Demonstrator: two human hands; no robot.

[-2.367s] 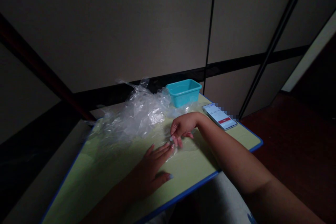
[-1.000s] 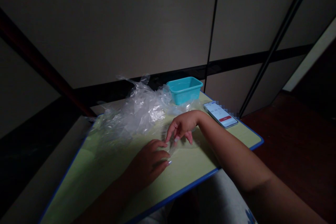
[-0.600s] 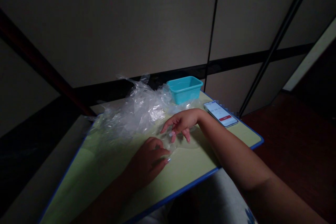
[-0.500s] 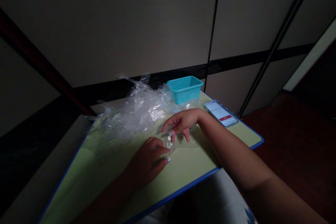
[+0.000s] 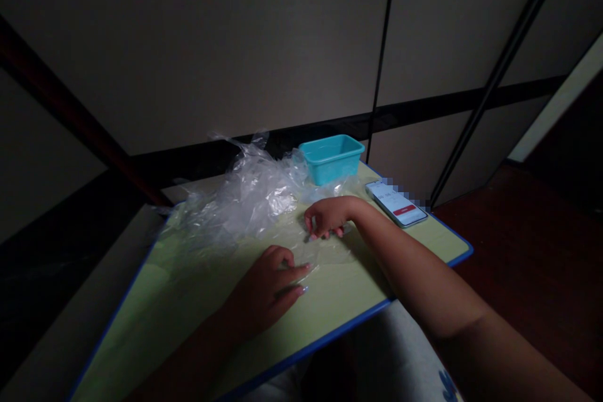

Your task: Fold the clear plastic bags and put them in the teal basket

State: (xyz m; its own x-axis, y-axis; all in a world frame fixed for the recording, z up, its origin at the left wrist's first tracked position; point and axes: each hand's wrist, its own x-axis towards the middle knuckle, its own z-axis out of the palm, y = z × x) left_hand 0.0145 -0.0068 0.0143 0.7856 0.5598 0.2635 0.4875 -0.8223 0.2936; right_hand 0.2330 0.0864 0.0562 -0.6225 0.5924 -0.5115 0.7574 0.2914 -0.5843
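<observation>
A small clear plastic bag [image 5: 316, 254] lies flat on the green table [image 5: 198, 301] between my hands. My left hand [image 5: 269, 286] rests on the table with its fingers curled, fingertips pressing the bag's near edge. Farther back, my right hand [image 5: 326, 217] has its fingers curled under, pinching the far edge of the same bag. The dim light hides how the film is folded.
A crumpled heap of clear plastic bags [image 5: 245, 201] fills the back left of the table. A teal plastic tub [image 5: 332, 158] stands at the back edge. A phone [image 5: 396, 202] with a lit screen lies at the right. A dark wall rises behind.
My right hand drew back from the left hand and its spread fingers curled under on the bag's far edge. My left hand's flat fingers curled in and stayed in place.
</observation>
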